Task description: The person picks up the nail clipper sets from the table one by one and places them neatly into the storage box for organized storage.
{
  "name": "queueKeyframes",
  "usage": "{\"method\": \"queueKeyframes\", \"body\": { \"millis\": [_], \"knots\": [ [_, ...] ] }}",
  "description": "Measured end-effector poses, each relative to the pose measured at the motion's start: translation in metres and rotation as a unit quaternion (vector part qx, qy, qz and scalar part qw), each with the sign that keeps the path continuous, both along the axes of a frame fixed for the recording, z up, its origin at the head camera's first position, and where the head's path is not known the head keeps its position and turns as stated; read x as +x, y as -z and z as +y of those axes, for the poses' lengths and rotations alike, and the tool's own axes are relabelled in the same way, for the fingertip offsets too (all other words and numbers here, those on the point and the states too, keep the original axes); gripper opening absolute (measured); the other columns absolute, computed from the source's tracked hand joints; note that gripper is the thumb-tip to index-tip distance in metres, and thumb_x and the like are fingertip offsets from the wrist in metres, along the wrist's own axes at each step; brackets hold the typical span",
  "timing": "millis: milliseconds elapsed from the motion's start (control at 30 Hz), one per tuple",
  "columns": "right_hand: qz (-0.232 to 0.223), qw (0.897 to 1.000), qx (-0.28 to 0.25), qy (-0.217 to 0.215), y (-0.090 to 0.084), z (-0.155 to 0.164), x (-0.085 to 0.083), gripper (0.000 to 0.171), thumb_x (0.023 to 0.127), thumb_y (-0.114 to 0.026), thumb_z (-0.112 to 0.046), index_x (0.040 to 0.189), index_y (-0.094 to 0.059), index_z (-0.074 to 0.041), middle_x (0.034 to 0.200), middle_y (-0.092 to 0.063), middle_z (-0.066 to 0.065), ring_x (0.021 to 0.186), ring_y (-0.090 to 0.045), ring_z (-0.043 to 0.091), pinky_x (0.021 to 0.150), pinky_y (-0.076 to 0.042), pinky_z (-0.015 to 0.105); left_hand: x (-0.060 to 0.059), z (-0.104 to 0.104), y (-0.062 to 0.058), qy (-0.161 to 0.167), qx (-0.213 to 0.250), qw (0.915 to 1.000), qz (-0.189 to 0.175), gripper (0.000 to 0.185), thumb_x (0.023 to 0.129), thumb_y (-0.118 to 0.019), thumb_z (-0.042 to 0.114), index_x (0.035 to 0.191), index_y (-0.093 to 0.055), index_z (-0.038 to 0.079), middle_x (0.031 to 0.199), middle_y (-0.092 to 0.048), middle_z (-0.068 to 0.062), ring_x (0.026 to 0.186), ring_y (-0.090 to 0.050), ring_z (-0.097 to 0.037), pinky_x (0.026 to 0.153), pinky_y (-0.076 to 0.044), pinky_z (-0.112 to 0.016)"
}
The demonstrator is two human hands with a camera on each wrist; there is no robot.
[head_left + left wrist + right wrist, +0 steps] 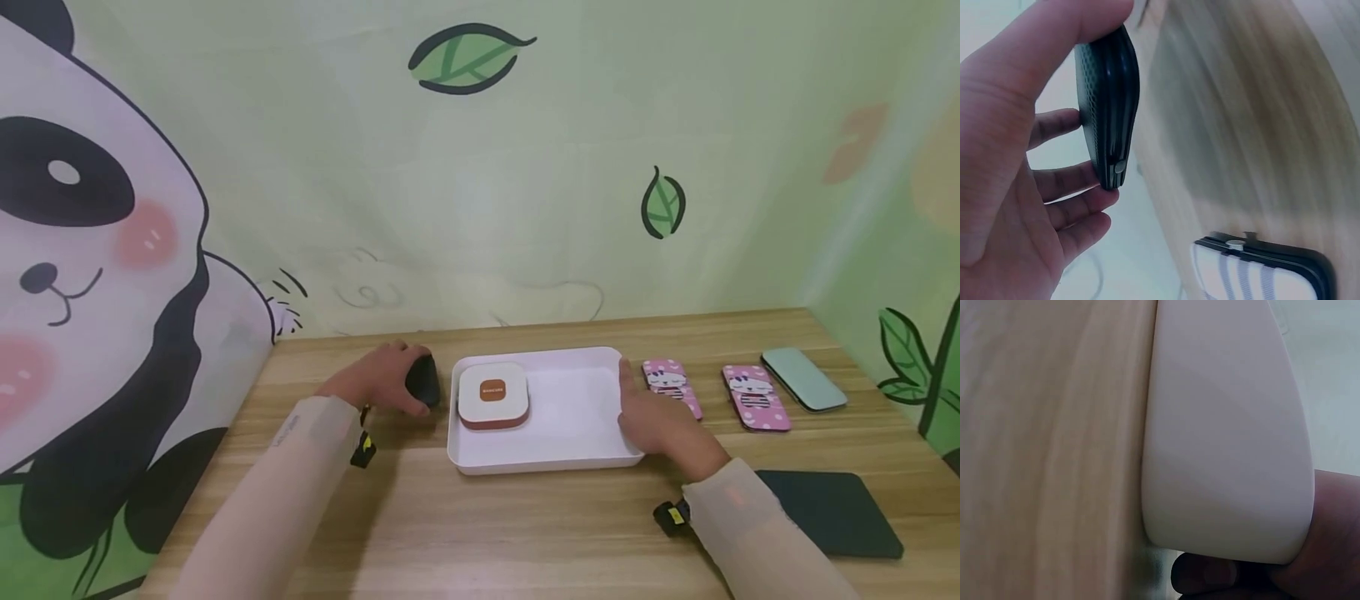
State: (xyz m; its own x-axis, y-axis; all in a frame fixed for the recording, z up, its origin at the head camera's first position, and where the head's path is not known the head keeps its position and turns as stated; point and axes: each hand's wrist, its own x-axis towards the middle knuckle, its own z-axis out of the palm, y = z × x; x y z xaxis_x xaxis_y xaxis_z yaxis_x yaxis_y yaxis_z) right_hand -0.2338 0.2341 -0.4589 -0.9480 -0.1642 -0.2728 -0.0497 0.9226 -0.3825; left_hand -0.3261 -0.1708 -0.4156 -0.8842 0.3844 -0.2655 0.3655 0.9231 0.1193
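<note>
A: The bench point(525, 533) carries a white tray point(570, 417); what's on its right rim?
B: The right hand point(660, 421) grips it, seemingly.
A: And left of the tray?
B: The left hand point(382, 379) pinches a small black case point(423, 381), lifted on edge.

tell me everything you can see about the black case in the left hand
The black case is small, flat and rounded, with a dotted, textured shell and a seam along its edge bearing a small metal piece, perhaps a zip pull. It looks closed. The left hand pinches it on edge, thumb on one side, fingers on the other, over the wooden table, just left of the white tray.
</note>
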Motion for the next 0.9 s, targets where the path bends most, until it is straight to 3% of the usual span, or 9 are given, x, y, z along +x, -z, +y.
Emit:
{"method": "queueKeyframes", "body": {
  "millis": [433, 900],
  "knots": [
    [-0.009, 1.000, -0.002, -0.007, -0.001, 0.001, -0.001, 0.083, 0.102, -0.042, -0.019, 0.156, 0.017, 0.000, 0.061, -0.051, 0.004, 0.046, -0.039, 0.014, 0.044, -0.034, 0.027, 0.010, 0.021, -0.025, 0.038, 0.021, 0.9984, 0.038, 0.094, 0.069, -0.083, 0.055, 0.149, -0.044, 0.022, 0.135, -0.050, -0.012, 0.113, -0.050, -0.028, 0.087, -0.052, -0.044],
    [-0.031, 0.999, -0.030, -0.022, 0.005, 0.008, -0.007, 0.098, 0.091, -0.052, -0.014, 0.156, 0.021, -0.002, 0.059, -0.047, 0.001, 0.045, -0.036, 0.013, 0.042, -0.031, 0.025, 0.015, 0.050, -0.029, 0.051, 0.020, 0.9977, 0.040, 0.092, 0.070, -0.080, 0.060, 0.148, -0.044, 0.029, 0.135, -0.051, -0.006, 0.114, -0.051, -0.025, 0.089, -0.053, -0.045]
  ]
}}
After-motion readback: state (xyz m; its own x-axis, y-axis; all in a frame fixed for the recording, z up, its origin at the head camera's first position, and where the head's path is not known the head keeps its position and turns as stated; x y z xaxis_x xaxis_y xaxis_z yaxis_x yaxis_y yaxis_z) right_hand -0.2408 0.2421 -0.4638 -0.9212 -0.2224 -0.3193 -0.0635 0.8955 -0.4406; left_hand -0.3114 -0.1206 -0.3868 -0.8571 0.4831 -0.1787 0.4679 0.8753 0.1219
